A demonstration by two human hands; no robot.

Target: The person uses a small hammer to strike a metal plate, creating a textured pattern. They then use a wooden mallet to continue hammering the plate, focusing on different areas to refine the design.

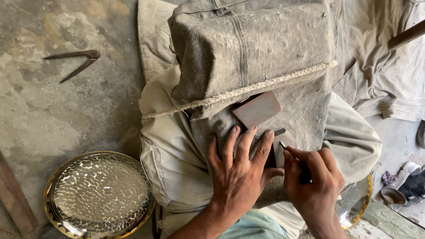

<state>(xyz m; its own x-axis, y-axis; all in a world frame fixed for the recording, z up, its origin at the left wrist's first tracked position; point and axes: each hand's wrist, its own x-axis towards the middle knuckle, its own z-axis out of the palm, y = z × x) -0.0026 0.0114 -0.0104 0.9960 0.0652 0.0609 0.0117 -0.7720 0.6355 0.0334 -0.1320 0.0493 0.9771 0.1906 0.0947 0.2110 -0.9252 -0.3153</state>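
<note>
My left hand lies flat with fingers spread on a dusty grey cloth-covered block bound with a rope. Its fingertips press a thin dark metal tool against the cloth. My right hand is closed around a dark slender tool whose tip points at a small pale flat piece by the left fingers. A pinkish rectangular stone is tucked under the rope just above the fingers.
A round hammered metal tray with a brass rim rests on the concrete floor at lower left. Metal dividers lie at upper left. Another shiny tray edge shows at lower right, near a small cup and shoes.
</note>
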